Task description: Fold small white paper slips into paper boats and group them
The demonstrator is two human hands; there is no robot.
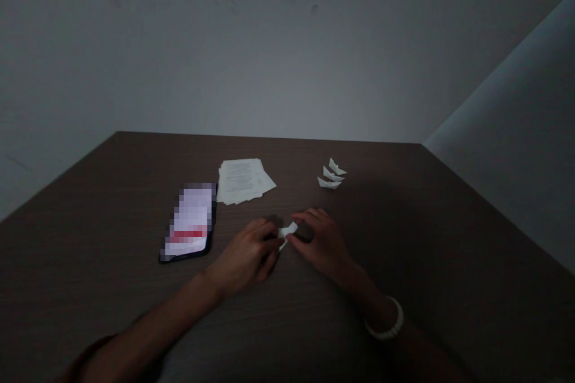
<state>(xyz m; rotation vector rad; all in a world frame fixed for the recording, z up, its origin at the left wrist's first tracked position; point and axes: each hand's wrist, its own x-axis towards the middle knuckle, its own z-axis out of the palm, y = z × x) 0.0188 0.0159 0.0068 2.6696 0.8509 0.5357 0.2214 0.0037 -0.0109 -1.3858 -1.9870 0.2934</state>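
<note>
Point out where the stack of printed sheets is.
In the head view, the stack of printed sheets lies left of centre on the table, just right of the phone and left of the three paper boats.

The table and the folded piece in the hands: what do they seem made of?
Table: wood or wood-look laminate, dull dark brown; streaks resemble grain, uncertain in dim light. Folded piece: probably matte white paper; it looks thin, with straight edges.

Nothing can be read: the small grey print on the loose stack of white paper sheets (240,181), centre left of the frame, is too fine, and the black-edged rectangular phone (191,218), lower left, has a pixelated screen.
</note>
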